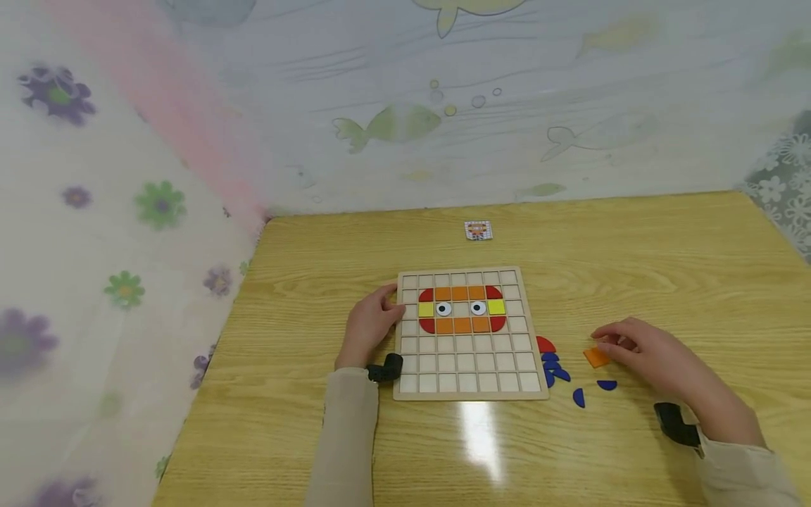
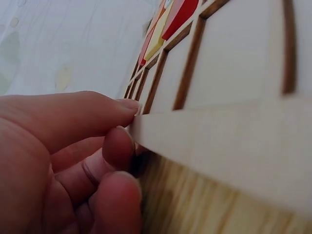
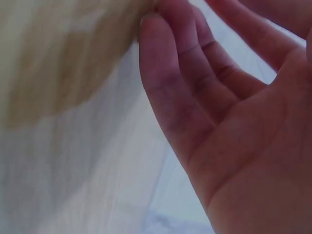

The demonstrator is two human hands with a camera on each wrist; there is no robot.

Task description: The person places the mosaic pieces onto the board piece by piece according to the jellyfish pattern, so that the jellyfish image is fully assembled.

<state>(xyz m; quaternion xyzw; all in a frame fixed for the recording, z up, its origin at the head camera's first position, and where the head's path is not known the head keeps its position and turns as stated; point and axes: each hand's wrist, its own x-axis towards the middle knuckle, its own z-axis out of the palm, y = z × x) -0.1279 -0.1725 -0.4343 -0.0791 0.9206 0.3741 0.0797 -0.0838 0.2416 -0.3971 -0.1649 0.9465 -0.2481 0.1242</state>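
A wooden grid board (image 1: 446, 363) lies on the table, and my left hand (image 1: 370, 320) holds its left edge. In the left wrist view, the fingertips (image 2: 127, 106) meet the board's rim (image 2: 214, 141). Red corner pieces (image 1: 494, 292), orange squares (image 1: 459, 293), yellow squares (image 1: 497, 307) and two eye tiles (image 1: 443, 309) form a ring in the upper cells. Right of the board, my right hand (image 1: 646, 352) pinches an orange square tile (image 1: 595, 358) at its fingertips, low over the table. The right wrist view shows the bent fingers (image 3: 195, 83), but the tile is hidden there.
Beside the board's right edge lie a red half-round piece (image 1: 545, 344) and several blue half-round pieces (image 1: 551, 365). Two more blue pieces (image 1: 579, 398) lie nearer the front. Behind the board is a small printed pattern card (image 1: 478, 230). A patterned curtain (image 1: 393, 155) backs the table.
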